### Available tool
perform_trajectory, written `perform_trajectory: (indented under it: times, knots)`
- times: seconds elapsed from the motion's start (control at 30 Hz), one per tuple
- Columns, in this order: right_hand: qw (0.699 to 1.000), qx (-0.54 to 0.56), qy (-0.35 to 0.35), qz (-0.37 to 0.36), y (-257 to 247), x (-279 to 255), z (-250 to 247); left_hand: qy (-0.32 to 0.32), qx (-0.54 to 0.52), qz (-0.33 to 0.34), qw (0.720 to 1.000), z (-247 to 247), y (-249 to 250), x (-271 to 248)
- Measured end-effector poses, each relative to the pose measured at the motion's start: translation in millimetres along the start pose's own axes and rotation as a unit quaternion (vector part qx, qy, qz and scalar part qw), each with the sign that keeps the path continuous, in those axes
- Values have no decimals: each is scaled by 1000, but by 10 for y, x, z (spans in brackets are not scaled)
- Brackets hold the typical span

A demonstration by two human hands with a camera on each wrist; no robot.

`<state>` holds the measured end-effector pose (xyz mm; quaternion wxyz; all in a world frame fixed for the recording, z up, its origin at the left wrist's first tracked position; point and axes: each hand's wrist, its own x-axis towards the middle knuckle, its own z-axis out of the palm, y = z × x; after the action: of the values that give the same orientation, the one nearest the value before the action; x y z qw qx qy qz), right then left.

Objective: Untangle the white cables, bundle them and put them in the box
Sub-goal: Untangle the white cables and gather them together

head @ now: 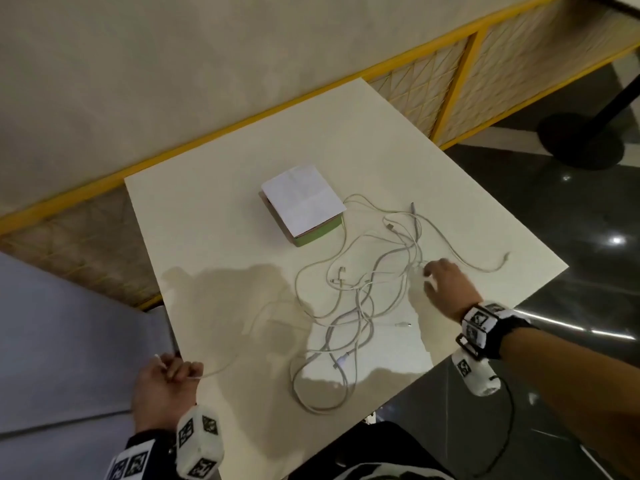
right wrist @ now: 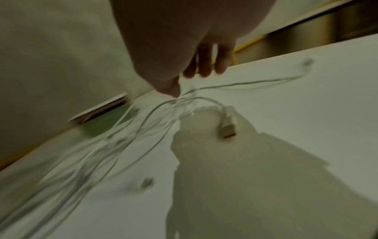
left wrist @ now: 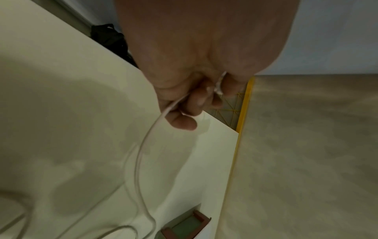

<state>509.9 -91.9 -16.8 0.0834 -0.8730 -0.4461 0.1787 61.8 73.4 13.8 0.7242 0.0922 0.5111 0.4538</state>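
Table (head: pixel 221 237), white cables (head: pixel 349 306), box (head: pixel 304 206)

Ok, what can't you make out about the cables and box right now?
- Cable count: the tangle overlaps itself in the head view.
- Right hand grip: right wrist view is motion-blurred.
- Box contents: its white lid covers it.
- Left hand cable: its far end runs off the left wrist view.

right hand (right wrist: pixel 180 53) fingers extended above blurred white cables (right wrist: pixel 143 129) on table (right wrist: pixel 306 113).
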Motion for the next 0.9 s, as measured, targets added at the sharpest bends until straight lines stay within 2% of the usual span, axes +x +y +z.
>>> perform_trajectory:
  times: [0.07,0.13,0.33,0.43,0.5,0.6,0.63,0.73,0.8,0.9]
  knots:
    - [988,-8,-104,-117,-160,-179,138,5,-20,6,1000,27,-79,-27]
    - [974,-26,-155,-162,-236,-275,252,20,-7,12,1000,50,-169,1]
    - [972,-74,-146,-166,-265,-336,480,39,26,25,999,189,-385,108]
    - [976,-57,-181,-103,-355,-375,381,24,28,4,999,307,-431,73]
    - [979,8,-190,-67,-396,-418,240,22,29,-1,999,354,-448,66]
    - [974,157,-152,-67,-527,-491,-44,17,27,9,999,413,-432,86]
    - [963,219,-149,-55,-609,-510,-151,13,27,17,999,429,-419,94]
    - [899,401,-174,-37,-902,-544,-418,-16,27,45,998,508,-368,94]
    - [891,418,-163,-68,-1109,-535,-499,-41,35,63,997,569,-338,82]
    - [916,370,-94,-125,-1436,-465,-533,-68,51,73,994,672,-321,51]
